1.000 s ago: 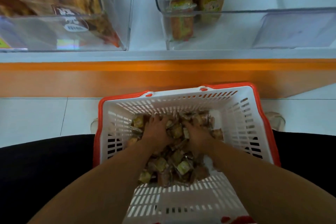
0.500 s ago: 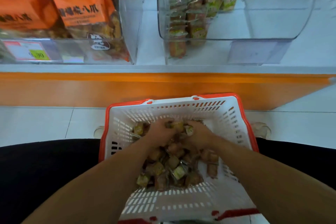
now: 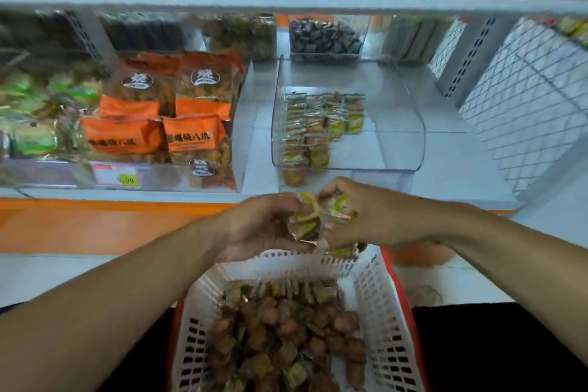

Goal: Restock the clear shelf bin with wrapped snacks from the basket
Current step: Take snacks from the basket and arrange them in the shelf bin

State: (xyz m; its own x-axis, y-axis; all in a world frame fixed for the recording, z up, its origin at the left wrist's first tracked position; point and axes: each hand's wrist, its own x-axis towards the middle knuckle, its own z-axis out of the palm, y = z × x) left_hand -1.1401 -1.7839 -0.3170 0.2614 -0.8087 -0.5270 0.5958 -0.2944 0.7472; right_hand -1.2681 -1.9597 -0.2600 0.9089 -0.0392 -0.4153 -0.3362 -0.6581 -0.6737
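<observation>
- Fingers (image 3: 286, 226) of the left hand (image 3: 254, 227) are curled from the left side around a bundle of wrapped snacks (image 3: 313, 221); the fingers of the right hand (image 3: 375, 216) are curled around the same bundle from the right and from above. Both hands are holding it, pressed together between them.
- This bundle hangs over the far rim of the basket (image 3: 375, 289), above it and not inside it. Many more snacks lie in a heap (image 3: 286, 334) on the basket bottom, below and nearer to the person.
- The clear shelf bin (image 3: 407, 124) stands straight ahead of the hands and somewhat higher, on the shelf (image 3: 451, 162) behind the orange ledge (image 3: 95, 223). Its front wall is very near to the knuckles of the right hand in the picture; how much gap is between them, I cannot tell.
- Inside the bin, snacks stand in rows (image 3: 321, 127) only in the left part. These rows run from front to back. The right part is bare.
- I judge that the coming move is forward and a little up, over the front wall. The right hand is nearer to the bare part, the left hand nearer to the rows already there.
- Some packets stick out loosely below the hands, so one may slip back during the lift.
</observation>
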